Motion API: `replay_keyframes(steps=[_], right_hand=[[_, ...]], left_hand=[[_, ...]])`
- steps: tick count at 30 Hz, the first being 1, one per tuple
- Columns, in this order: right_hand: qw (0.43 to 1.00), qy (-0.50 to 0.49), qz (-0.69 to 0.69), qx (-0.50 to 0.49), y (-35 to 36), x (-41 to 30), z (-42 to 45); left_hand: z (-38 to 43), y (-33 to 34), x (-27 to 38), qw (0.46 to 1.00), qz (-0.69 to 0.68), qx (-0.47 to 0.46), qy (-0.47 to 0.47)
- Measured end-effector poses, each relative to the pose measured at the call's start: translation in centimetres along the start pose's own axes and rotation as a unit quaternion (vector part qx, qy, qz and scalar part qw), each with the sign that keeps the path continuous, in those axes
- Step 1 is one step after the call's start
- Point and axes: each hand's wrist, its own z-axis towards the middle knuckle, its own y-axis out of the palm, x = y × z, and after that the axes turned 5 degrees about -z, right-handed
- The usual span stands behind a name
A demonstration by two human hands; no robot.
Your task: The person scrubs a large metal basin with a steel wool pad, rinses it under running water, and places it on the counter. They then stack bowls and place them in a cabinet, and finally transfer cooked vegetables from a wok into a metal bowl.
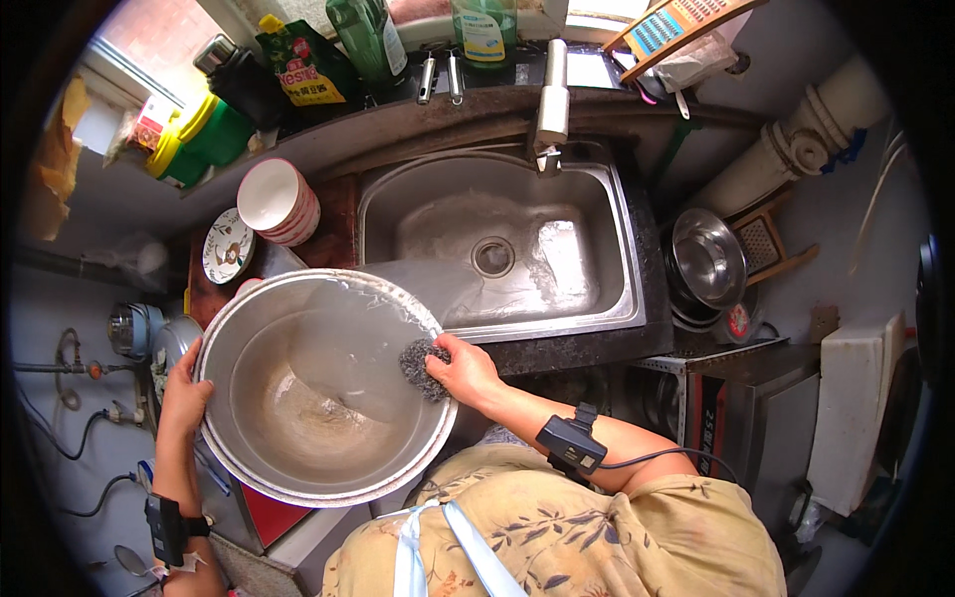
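Note:
A large round metal pot (328, 477) is tilted towards me, its inside dull with a brownish, wet-looking bottom. My left hand (183, 388) grips its rim at the left side. In my right hand (466, 369) is a dark steel wool scourer (424, 367), pressed against the inner wall close to the right rim. Beyond the pot lies a stainless steel sink (448, 216) with its drain (492, 257) visible and no standing water that I can make out. The faucet (553, 112) rises at the sink's back edge. The pot's upper right part overlaps the sink's near left corner.
Stacked bowls (276, 201) and a patterned plate (228, 246) stand left of the sink. Bottles, a sauce pouch (306, 71) and two peelers (453, 78) line the back ledge. Metal basins (709, 257) are at the right, above a dark cabinet-like appliance (768, 403).

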Motion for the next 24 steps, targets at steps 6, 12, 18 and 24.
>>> replay_keyframes(steps=[6, 12, 18, 24], right_hand=[[0.997, 0.029, 0.061, -0.025, 0.4, 1.3, 0.3], [0.994, 0.034, 0.106, -0.021, 1.0, 2.8, 0.3], [0.979, 0.037, 0.194, -0.044, 2.6, 4.8, 1.1], [0.934, 0.037, 0.346, -0.084, 2.9, 4.9, 1.4]], left_hand=[[2.2, 0.4, 4.0, 0.998, 0.067, -0.015, -0.008], [5.0, 1.9, 8.4, 0.993, 0.107, -0.051, 0.011], [6.9, 4.7, 14.9, 0.967, 0.235, -0.082, 0.057], [8.6, 8.3, 21.1, 0.932, 0.329, -0.104, 0.111]])
